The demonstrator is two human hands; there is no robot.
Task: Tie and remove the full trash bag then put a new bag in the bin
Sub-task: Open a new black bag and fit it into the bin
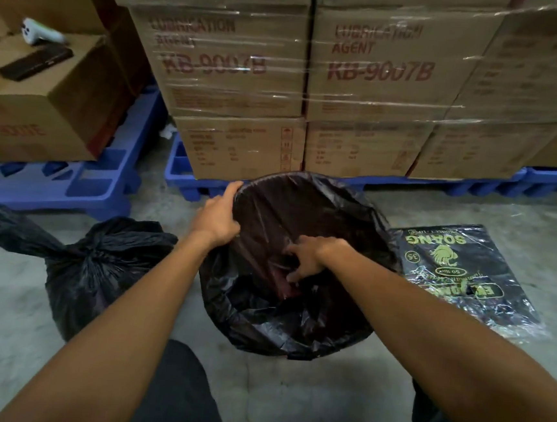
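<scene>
A round bin [292, 341] stands on the concrete floor in the middle, lined with a new black bag [344, 216] whose edge folds over the rim. My left hand [217, 217] grips the bag at the bin's left rim. My right hand [313, 257] reaches inside the opening, fingers pressing the bag's plastic down. The full trash bag [97, 262], black and tied at its top, sits on the floor to the left of the bin.
A pack of black bags [460, 274] with gold print lies flat to the right of the bin. Shrink-wrapped cardboard boxes [315, 79] on blue pallets [70, 186] stand right behind. A phone [36, 62] lies on a box at left.
</scene>
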